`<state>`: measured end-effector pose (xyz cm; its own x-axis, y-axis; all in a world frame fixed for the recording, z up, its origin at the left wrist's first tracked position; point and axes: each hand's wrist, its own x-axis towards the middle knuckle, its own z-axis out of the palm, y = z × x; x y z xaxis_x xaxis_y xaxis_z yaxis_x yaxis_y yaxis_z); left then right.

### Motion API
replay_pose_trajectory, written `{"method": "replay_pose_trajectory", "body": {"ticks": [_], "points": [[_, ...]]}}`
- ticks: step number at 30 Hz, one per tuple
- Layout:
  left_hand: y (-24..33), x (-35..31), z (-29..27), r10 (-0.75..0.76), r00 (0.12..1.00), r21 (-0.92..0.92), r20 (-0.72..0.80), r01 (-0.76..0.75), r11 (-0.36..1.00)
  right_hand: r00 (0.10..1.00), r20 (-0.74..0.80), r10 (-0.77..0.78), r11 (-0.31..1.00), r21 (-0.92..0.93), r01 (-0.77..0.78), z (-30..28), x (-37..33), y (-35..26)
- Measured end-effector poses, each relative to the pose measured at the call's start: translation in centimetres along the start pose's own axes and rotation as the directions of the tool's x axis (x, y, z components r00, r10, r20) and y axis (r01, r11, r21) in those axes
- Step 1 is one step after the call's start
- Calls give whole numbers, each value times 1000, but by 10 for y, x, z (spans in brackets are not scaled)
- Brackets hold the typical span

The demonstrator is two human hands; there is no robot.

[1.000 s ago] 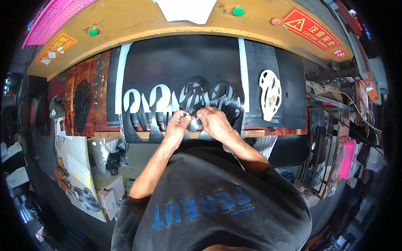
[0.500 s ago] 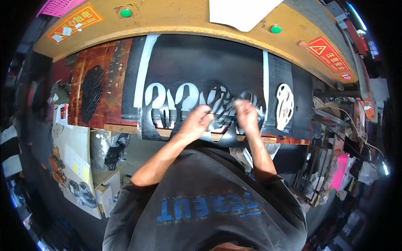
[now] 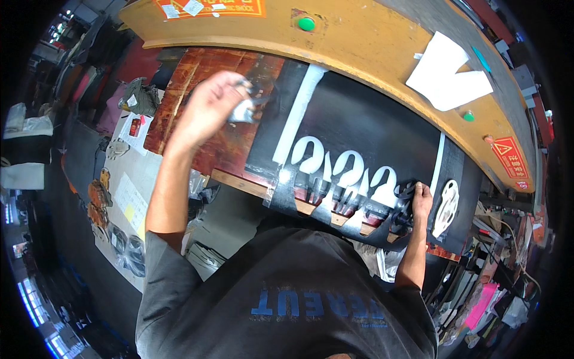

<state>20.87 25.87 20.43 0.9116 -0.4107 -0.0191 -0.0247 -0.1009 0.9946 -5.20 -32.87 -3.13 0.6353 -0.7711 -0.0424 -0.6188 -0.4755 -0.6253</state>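
A black sheet [image 3: 308, 206] with a row of sole-like openings lies along the near edge of a black cutting board [image 3: 371, 116]. My right hand [image 3: 423, 202] is closed at the sheet's right end, its fingers on a dark openwork cut-out piece [image 3: 405, 197]. My left hand [image 3: 218, 99] is raised over the reddish-brown board [image 3: 173, 107] at the left. Its fingers are pinched on a black, partly shiny cut-out piece [image 3: 260, 99], smeared by motion. A cream sole-shaped cutting die [image 3: 445, 208] with holes lies right of my right hand.
A yellow machine beam [image 3: 365, 51] with green buttons spans the far side. White paper [image 3: 448, 72] rests on it. Pale strips [image 3: 299, 113] run across the cutting board. A side table [image 3: 128, 194] at the left bears papers and bagged pieces. Cluttered shelves stand at the right.
My left hand has moved from the row of openings up and left over the reddish board, carrying a black piece. My right hand stays at the sheet's right end. The view has turned left.
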Motion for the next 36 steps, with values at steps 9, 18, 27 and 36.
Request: {"method": "replay_pose_trajectory", "body": {"ticks": [9,18,27,36], "points": [[-126,-18,-135,-318,858,-100,-404,304,948,1000,-8,1,1000,-24,-1,4,5,9],[-206,-25,-94,20,984,981,-177,175,80,999,-28,-20,998,-57,19,5,7,10],[-244,20,-115,323,810,733,-490,183,655,992,-111,-57,983,-182,36,7,-1,1],[-256,36,-100,216,767,731,-605,427,533,995,-97,-10,975,-222,-11,12,-1,-1]]}}
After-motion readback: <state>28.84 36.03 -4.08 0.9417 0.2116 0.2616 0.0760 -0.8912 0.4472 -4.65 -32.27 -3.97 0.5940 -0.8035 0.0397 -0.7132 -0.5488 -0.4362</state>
